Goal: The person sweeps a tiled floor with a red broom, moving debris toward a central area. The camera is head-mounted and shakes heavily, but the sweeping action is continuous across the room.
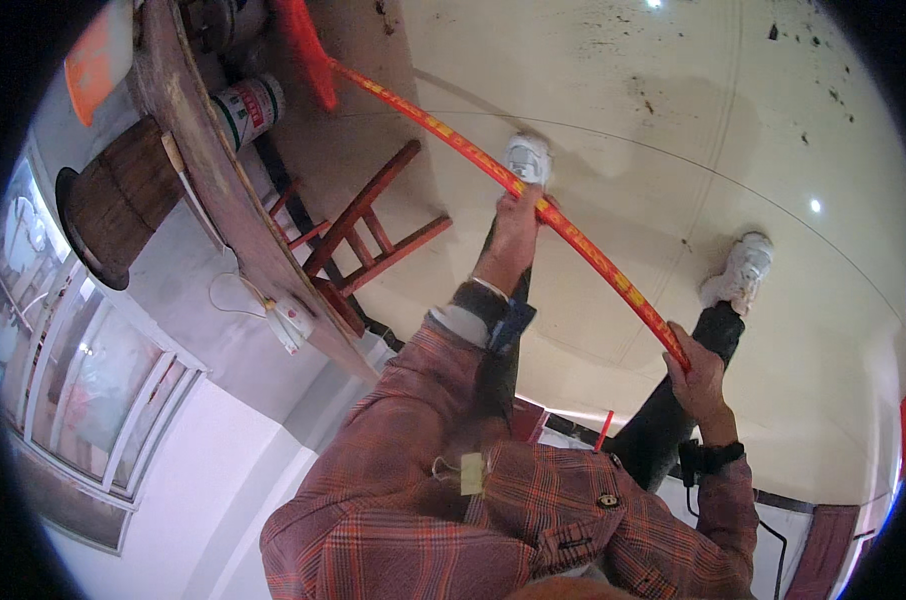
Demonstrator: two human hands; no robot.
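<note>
A broom with a red and yellow patterned handle (490, 163) slants across the view. Its red head (306, 56), partly cut off by the top edge and blurred, is by the floor beside a table. My left hand (514, 229) grips the middle of the handle, above my left shoe. Lower on the right, my right hand (699, 375) is closed around the handle's near end. Dark specks of debris (648, 105) lie scattered on the pale floor (633, 240).
Left of me is a worn wooden table (197, 142) bearing a brown wooden tub (126, 199), a wooden-handled tool (186, 187) and a white power strip (289, 322). A red wooden stool (366, 244) and a white bucket (250, 111) stand by it. Behind is a window (92, 375).
</note>
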